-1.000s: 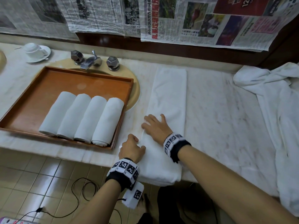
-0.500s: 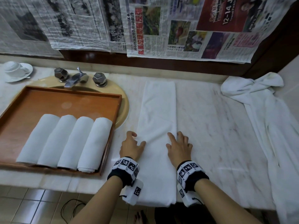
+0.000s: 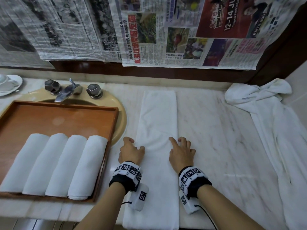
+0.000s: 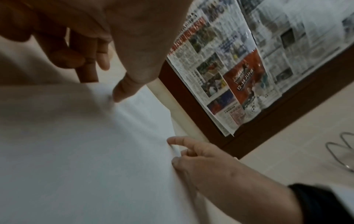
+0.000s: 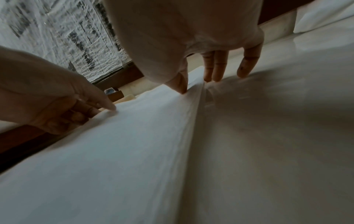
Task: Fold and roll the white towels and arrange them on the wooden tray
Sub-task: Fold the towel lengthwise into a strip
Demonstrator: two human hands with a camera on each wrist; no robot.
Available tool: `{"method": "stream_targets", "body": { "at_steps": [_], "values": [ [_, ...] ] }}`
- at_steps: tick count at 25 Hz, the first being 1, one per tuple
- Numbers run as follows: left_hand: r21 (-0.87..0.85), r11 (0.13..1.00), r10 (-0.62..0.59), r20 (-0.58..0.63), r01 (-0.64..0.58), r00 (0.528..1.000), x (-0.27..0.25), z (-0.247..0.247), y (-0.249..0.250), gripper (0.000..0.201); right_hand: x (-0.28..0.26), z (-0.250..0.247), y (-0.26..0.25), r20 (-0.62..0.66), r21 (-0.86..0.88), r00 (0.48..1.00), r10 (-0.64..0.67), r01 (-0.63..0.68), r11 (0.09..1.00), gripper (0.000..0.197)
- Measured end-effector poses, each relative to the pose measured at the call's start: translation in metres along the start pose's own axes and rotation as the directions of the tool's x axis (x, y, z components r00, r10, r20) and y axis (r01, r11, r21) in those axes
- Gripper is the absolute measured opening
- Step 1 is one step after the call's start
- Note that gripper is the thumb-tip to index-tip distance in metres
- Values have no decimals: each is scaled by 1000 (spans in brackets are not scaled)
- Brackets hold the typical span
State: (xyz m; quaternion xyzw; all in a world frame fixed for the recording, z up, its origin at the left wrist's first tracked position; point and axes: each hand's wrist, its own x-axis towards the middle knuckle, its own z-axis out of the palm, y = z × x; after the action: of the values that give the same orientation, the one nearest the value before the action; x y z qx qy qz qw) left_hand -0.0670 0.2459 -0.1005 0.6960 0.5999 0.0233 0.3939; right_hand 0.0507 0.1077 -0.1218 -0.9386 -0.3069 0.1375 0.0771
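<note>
While the long towel (image 3: 157,138) lies flat on the desk (image 3: 216,138), folded into a narrow strip that runs from the near edge toward the far wall, I have both hands at its long sides. My left hand (image 3: 131,151) sits at the strip's left edge, thumb on the cloth and fingers curled down over the edge; the left wrist view shows those fingers tucked beside the fold, so I read it as pinching the towel's edge. My right hand (image 3: 181,152) is at the right edge, thumb pressing on the cloth and the fingers reaching down to the desk just beside it; in the right wrist view the fingers (image 5: 216,66) are nearly straight, tips at the hem, so that hand looks relaxed and pressing rather than gripping. The cloth between the two hands shows faint creases. The near end of the strip hangs slightly over the desk's edge.

To the left, the tray (image 3: 58,110) rests over the sink (image 3: 119,110), with four rolls (image 3: 54,163) lying side by side, touching, in its near half. The tap (image 3: 66,93) stands beyond the tray, and a cup and saucer (image 3: 8,85) sit at the far left. A heap of loose towels (image 3: 274,122) lies on the right side of the desk, well apart from the strip. Newspaper (image 3: 149,30) covers the far wall.
</note>
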Motion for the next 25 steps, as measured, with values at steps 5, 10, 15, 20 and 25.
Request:
{"method": "stream_targets", "body": {
  "at_steps": [5,10,15,20,25],
  "values": [
    [-149,987,-63,-27,58,998,24,1,15,35,22,-4,-4,132,-47,991,6,0,999,60],
    [-146,988,-66,-58,56,996,42,5,34,34,39,-6,-5,249,-25,968,-18,25,999,75],
    [32,999,-37,-131,41,991,48,10,50,37,58,-11,-4,279,-20,960,-21,27,999,78],
    [409,649,519,378,-641,767,42,52,51,63,70,-6,8,256,-89,955,-149,176,980,75],
    [365,913,145,125,-181,981,63,49,67,69,75,-6,11,230,-129,956,-183,217,968,83]
  ]
}}
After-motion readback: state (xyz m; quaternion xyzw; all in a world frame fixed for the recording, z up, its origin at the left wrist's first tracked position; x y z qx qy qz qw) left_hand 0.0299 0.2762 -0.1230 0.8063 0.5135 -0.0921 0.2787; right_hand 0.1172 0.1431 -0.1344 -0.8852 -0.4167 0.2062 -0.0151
